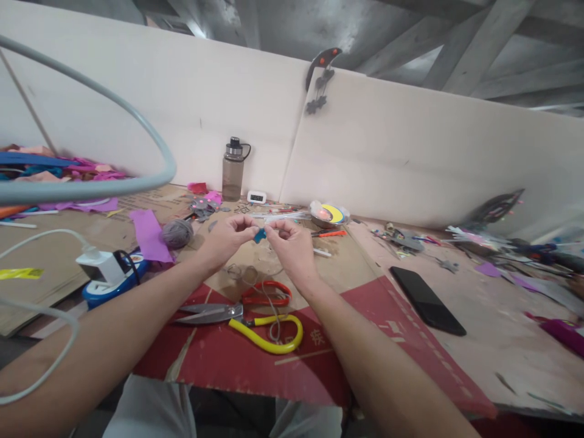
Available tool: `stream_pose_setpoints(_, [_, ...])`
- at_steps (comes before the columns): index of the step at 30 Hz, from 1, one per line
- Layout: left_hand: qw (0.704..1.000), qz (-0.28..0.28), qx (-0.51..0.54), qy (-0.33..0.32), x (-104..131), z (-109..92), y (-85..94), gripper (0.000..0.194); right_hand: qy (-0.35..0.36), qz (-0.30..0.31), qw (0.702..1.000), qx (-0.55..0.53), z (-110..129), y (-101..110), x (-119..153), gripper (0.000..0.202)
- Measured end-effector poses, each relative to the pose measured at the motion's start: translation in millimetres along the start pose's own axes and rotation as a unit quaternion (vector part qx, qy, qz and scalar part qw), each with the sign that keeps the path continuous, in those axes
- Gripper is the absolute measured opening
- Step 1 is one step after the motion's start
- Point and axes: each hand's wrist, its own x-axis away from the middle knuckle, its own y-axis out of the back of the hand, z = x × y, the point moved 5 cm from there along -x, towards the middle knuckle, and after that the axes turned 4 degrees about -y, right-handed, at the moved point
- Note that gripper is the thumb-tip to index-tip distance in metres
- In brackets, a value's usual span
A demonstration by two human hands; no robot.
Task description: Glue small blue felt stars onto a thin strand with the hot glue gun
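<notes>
Between my two hands is a small blue star-shaped piece (260, 235), pinched from both sides above the table. My left hand (232, 238) grips its left edge with thumb and forefinger. On the other side, my right hand (291, 248) holds it the same way, fingers curled in. A thin grey string (249, 281) hangs below my hands and trails down across the scissors (269, 331), which lie with blades to the left, one handle red and one yellow. A ball of grey yarn (177, 233) sits left of my left hand.
A black phone (427, 300) lies to the right. Further back stand a water bottle (233, 170), a small white clock (256, 197) and a bowl (325, 215). A blue power strip (116, 283) with a white charger (98, 267) is at left, under a grey curved tube (137, 115).
</notes>
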Motion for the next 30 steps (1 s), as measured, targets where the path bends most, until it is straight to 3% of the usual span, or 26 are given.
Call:
stream_pose_setpoints(9, [0.998, 0.026, 0.049, 0.035, -1.0, 1.5, -3.5, 0.016, -0.012, 0.04, 0.998, -0.036, -2.0, -2.7, -0.5, 0.018])
stream_pose_setpoints(14, [0.989, 0.091, 0.091, 0.076, -2.0, 4.2, -6.2, 0.024, -0.028, 0.053, 0.996, -0.06, -2.5, 2.2, -4.4, 0.02])
stream_pose_setpoints(17, [0.987, 0.096, 0.097, 0.08, -3.0, 4.3, -4.6, 0.031, -0.022, 0.058, 0.996, -0.066, -3.3, 3.8, -5.2, 0.02])
stream_pose_setpoints(22, [0.997, 0.058, 0.016, 0.041, -5.4, 0.5, 5.0, 0.029, 0.045, 0.033, 0.996, 0.067, -3.1, 5.8, -2.1, 0.016])
stream_pose_setpoints(26, [0.991, 0.079, -0.111, -0.001, -5.3, -6.2, 8.1, 0.026, 0.122, -0.001, 0.974, 0.193, 1.0, 6.1, 0.8, 0.014])
stream_pose_setpoints(30, [0.983, 0.088, -0.162, -0.013, -3.9, -12.7, 3.7, 0.021, 0.151, -0.004, 0.959, 0.239, 3.4, 4.9, 1.9, 0.013])
